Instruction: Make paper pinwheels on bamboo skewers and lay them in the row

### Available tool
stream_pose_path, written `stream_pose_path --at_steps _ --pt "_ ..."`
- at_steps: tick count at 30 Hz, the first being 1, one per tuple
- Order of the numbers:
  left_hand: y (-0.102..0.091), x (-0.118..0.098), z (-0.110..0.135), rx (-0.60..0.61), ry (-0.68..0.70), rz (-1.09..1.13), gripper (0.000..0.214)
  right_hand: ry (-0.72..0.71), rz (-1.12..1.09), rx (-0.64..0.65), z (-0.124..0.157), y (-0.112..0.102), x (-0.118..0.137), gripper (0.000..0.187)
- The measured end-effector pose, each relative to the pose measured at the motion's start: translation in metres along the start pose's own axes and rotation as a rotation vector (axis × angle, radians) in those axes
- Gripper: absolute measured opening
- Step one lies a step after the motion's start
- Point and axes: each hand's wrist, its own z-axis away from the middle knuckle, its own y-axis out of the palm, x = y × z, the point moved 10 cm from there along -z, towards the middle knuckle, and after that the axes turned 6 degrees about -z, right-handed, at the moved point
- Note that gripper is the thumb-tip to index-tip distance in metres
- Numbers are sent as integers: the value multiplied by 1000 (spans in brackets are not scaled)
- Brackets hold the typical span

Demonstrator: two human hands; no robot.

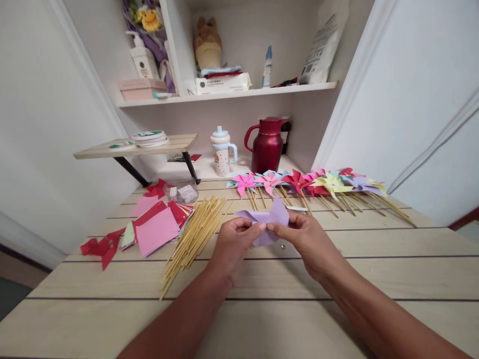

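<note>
A purple paper pinwheel, partly folded with points standing up, is held over the table between both hands. My left hand pinches its left side, thumb on the front near the middle. From the right, my right hand grips it too, its thumb close to the other thumb. Fingers behind the paper are hidden. A small shiny round piece lies on the table just below the right hand. Beside my left hand spreads a pile of thin wooden sticks.
Finished pinwheels on sticks lie in a row at the back right. Stacked colored paper squares and red cut paper are at left. Behind stand a red jug, a cup and a small raised shelf.
</note>
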Motion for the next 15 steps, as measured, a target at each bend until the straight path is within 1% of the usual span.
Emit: stream_pose_path --at_steps 4,10,13,15 --pt "1 -4 2 5 35 -6 25 8 8 -15 0 -2 1 26" --pt "1 -3 4 -22 26 -7 24 42 -7 0 2 0 -1 26" --pt "-4 4 3 -67 -19 65 25 30 -23 12 2 1 2 30" --pt "-7 10 0 -82 -65 142 27 15 -36 -4 1 -3 5 35"
